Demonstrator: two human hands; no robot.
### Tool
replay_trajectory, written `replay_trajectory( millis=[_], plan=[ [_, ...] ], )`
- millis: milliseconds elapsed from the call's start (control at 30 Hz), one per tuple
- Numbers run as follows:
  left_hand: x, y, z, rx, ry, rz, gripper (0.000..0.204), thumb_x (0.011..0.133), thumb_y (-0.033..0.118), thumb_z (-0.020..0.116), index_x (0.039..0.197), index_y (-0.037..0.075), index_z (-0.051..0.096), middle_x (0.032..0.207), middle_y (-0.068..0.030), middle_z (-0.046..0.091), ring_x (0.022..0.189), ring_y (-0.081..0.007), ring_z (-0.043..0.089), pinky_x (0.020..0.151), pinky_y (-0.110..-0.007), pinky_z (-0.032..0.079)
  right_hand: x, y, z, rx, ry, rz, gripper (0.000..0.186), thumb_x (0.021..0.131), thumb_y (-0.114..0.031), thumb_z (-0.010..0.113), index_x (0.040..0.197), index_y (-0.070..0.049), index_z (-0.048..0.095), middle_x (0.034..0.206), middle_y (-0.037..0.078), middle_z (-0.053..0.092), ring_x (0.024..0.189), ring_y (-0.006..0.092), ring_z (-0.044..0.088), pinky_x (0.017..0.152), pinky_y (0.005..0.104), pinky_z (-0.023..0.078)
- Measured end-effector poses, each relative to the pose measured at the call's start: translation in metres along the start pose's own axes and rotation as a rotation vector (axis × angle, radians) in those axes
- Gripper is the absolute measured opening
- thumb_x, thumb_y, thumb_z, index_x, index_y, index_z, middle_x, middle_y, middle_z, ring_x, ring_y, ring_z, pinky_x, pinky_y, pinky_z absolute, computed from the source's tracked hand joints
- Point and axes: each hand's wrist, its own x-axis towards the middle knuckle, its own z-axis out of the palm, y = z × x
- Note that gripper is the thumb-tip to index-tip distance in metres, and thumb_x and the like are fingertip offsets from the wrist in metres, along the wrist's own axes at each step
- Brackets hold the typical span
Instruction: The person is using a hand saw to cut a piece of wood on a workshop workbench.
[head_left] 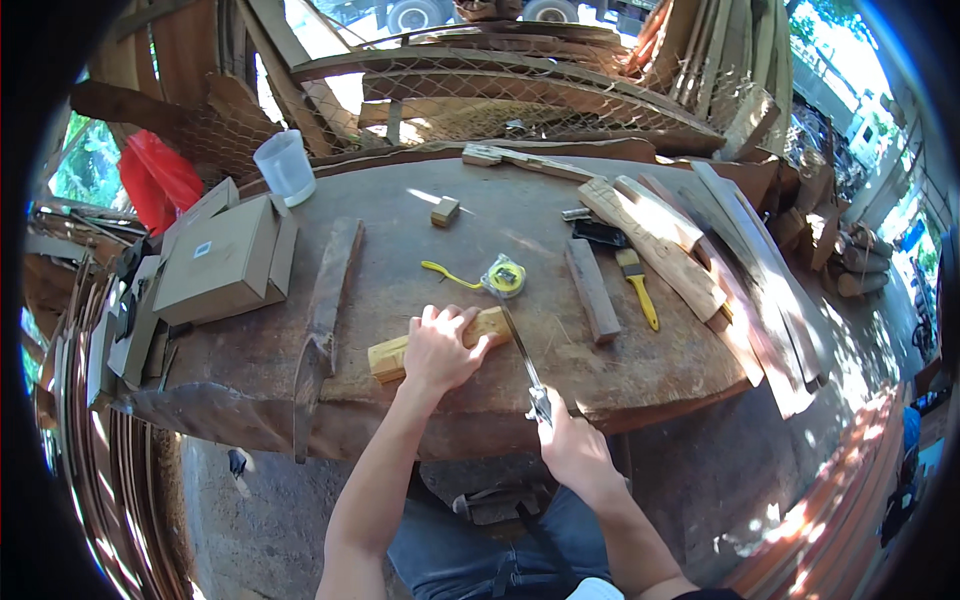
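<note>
My left hand presses down on a yellowish wooden block near the front of the workbench, its fingers wrapped over the top. In my right hand is the handle of what looks like a hand saw, its narrow blade seen nearly edge-on. The blade's far end lies against the block's right end; whether it has cut into the wood I cannot tell. Just beyond the block lies a yellow tape measure with a yellow strap. A small wooden cube sits farther back.
Right of my hands lie a dark wood strip, a yellow-handled brush and several boards. On the left are a long wood piece, a cardboard box and a translucent plastic cup. The workbench has a curved front edge.
</note>
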Motion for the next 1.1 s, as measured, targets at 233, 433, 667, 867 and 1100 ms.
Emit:
replay_trajectory(
  millis=[233, 433, 667, 867, 1100],
  plan=[
    [-0.002, -0.004, 0.001, 0.004, 0.032, -0.011, 0.051, 0.089, 0.052, 0.075, 0.125, 0.016, 0.076, 0.113, -0.0054, 0.074, 0.109, -0.0282, 0.063, 0.091, -0.044, 0.049, 0.075, -0.031, 0.005, -0.054, 0.207, -0.204, 0.032, 0.107, -0.028, 0.049, 0.124, -0.001, 0.055, 0.096, 0.031, 0.073, 0.096, 0.0506, 0.072, 0.088, 0.0586, 0.057],
    [-0.002, -0.001, -0.004, -0.003, 0.008, -0.006, 0.050, 0.090, 0.050, 0.075, 0.125, 0.015, 0.076, 0.113, -0.0050, 0.074, 0.110, -0.0278, 0.063, 0.092, -0.043, 0.048, -0.007, 0.001, 0.007, 0.010, 0.087, -0.081, 0.035, 0.106, -0.028, 0.051, 0.130, -0.002, 0.054, 0.099, 0.033, 0.073, 0.096, 0.0505, 0.072, 0.087, 0.0593, 0.057],
    [-0.002, 0.001, -0.004, -0.014, 0.016, 0.009, 0.047, 0.091, 0.049, 0.075, 0.125, 0.016, 0.076, 0.113, -0.0056, 0.074, 0.109, -0.0287, 0.064, 0.093, -0.043, 0.049, 0.051, -0.015, 0.002, -0.026, 0.073, -0.112, 0.036, 0.106, -0.027, 0.051, 0.130, -0.001, 0.054, 0.098, 0.032, 0.074, 0.096, 0.0513, 0.072, 0.087, 0.0594, 0.057],
    [-0.009, 0.004, -0.007, 0.005, -0.009, -0.031, 0.047, 0.090, 0.049, 0.075, 0.125, 0.016, 0.076, 0.112, -0.0057, 0.073, 0.109, -0.0282, 0.064, 0.093, -0.043, 0.048, 0.042, -0.017, 0.010, -0.015, 0.115, -0.159, 0.032, 0.105, -0.024, 0.052, 0.130, -0.003, 0.054, 0.096, 0.029, 0.075, 0.092, 0.0493, 0.073, 0.084, 0.0592, 0.058],
    [-0.007, 0.013, -0.008, -0.019, -0.006, 0.006, 0.047, 0.091, 0.049, 0.075, 0.125, 0.016, 0.076, 0.113, -0.0054, 0.073, 0.109, -0.0280, 0.064, 0.092, -0.043, 0.049, 0.001, 0.008, 0.011, -0.102, 0.203, -0.133, 0.029, 0.104, -0.024, 0.053, 0.125, -0.004, 0.054, 0.095, 0.029, 0.075, 0.091, 0.0471, 0.074, 0.082, 0.0590, 0.058]
  ],
)
